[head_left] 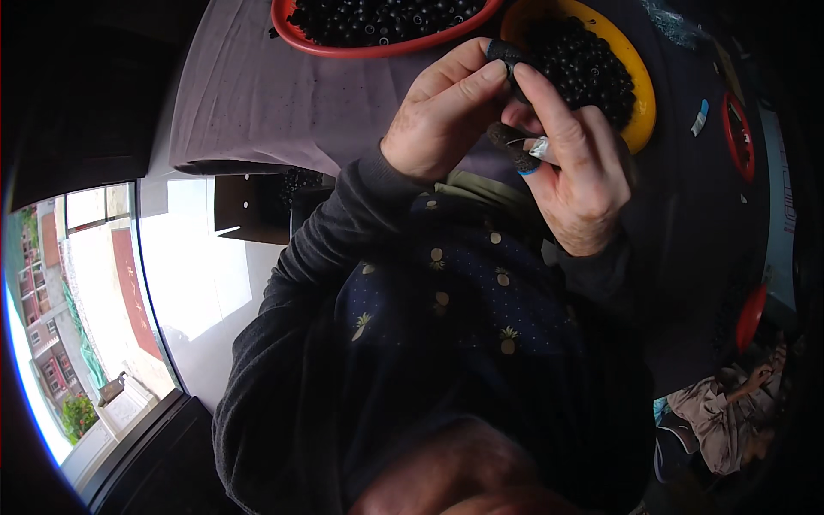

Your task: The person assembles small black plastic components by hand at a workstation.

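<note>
Black and small, a bead sits pinched between my two hands, held up just in front of the yellow bowl. My left hand comes in from the lower left with its thumb and forefinger closed on the bead from the left side. My right hand meets it from the right, forefinger pressed against the same bead. Dark protective caps cover some fingertips on that hand, one with a blue edge, and a small silvery piece shows between the fingers; I cannot tell what it is. A thin thread seems to run near it, too fine to be sure.

Just behind the hands, the yellow bowl is heaped with black beads. To its left, touching or nearly touching, a red bowl holds more of the same beads. Both stand on a table covered with a greyish purple cloth. Further right on the table lie a small blue and white object and a red ring-shaped thing, well apart from the hands.

My dark sleeves and a navy apron with a small pineapple print fill the lower middle. At far left, a window looks onto buildings.
</note>
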Tool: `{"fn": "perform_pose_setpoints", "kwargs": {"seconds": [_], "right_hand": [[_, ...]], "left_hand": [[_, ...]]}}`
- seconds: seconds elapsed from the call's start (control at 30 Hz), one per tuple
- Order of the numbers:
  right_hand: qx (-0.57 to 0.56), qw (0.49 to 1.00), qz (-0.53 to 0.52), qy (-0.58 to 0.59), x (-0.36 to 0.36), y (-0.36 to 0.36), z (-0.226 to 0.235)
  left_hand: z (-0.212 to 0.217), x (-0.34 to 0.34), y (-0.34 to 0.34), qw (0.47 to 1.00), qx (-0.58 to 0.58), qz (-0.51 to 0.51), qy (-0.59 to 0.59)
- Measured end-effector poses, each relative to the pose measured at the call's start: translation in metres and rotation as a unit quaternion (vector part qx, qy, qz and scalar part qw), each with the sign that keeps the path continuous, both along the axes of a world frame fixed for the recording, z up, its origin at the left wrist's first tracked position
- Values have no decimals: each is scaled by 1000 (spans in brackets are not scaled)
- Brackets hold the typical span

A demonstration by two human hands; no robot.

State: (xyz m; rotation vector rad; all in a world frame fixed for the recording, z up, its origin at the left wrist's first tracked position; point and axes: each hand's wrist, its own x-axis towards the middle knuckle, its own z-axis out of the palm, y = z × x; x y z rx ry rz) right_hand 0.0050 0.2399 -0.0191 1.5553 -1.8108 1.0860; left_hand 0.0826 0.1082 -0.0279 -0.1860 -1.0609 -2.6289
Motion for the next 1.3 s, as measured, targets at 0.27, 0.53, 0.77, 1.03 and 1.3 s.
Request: {"fn": "perform_pose_setpoints", "kwargs": {"seconds": [0.27,0.53,0.77,1.03,1.3], "right_hand": [[66,997,-28,6,5,7,5],[10,1000,-17,-15,2,12,-4],[24,990,-3,-137,14,29,-18],[18,982,-31,-186,10,32,-19],[30,973,-22,-227,9,27,-24]], "left_hand": [[0,0,0,1000,-15,8,-10],[-8,-11,-5,998,-56,-11,-12],[-40,-74,-10,894,-416,97,-136],[-21,-89,-6,884,-438,163,-32],[4,-37,-64,742,-615,266,-25]]}}
